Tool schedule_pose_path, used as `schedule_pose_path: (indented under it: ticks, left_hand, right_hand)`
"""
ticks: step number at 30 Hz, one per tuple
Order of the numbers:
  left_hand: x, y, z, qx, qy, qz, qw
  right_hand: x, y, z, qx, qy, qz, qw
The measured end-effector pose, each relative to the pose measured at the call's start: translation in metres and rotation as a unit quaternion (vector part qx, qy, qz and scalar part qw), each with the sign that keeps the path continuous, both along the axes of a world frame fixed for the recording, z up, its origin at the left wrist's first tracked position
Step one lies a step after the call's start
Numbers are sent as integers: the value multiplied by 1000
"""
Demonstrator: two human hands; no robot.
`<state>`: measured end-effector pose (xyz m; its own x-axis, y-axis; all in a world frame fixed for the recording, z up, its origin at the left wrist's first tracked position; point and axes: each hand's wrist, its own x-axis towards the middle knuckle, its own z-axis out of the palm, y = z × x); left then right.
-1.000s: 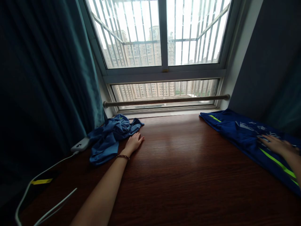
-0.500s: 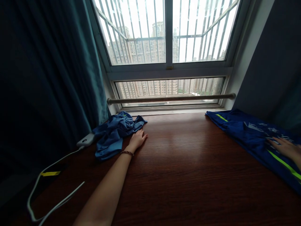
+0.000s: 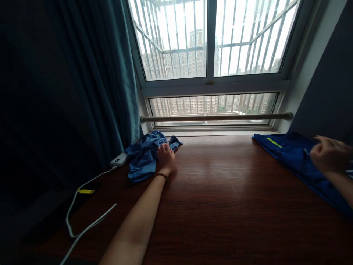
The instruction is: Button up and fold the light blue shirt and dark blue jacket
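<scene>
My left hand (image 3: 166, 156) is at the right side of a crumpled, lighter blue garment (image 3: 143, 156), with its fingers curled into the cloth. A beaded bracelet (image 3: 162, 175) circles that wrist. On the right, my right hand (image 3: 329, 152) is over a dark blue garment (image 3: 289, 152) that lies spread on the wooden surface and has a yellow-green stripe. Its fingers are bent into a loose fist, and whatever they may hold is hidden. Hand and forearm cover part of this garment.
A white device (image 3: 119, 160) with a white cable (image 3: 70, 217) lies beside the teal curtain (image 3: 121, 92). Near the cable is a yellow tag (image 3: 86, 191). A horizontal bar (image 3: 215, 118) crosses the window above the brown wooden surface (image 3: 215, 198).
The view has turned slightly left. My left hand went from lying flat beside the lighter garment to curling on it. My right hand rose from the dark garment and its fingers bent in.
</scene>
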<state>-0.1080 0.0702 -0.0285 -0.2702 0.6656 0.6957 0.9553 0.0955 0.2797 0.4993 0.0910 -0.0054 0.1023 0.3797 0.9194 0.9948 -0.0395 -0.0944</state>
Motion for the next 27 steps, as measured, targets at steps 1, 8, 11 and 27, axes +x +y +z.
schedule_pose_path:
  ticks: [1, 8, 11, 27]
  left_hand:
    - [-1, -3, 4, 33, -10, 38, 999]
    - [-43, -12, 8, -22, -206, 148, 967]
    - [-53, -7, 9, -54, -237, 126, 962]
    - [159, -48, 27, -248, -310, -586, 707]
  right_hand:
    - [-31, 5, 8, -4, -44, 48, 998]
    - [-228, -25, -16, -107, -230, 333, 908]
    - [-250, -38, -38, -140, -279, 412, 856]
    - [-243, -45, -42, -213, 27, 415, 884]
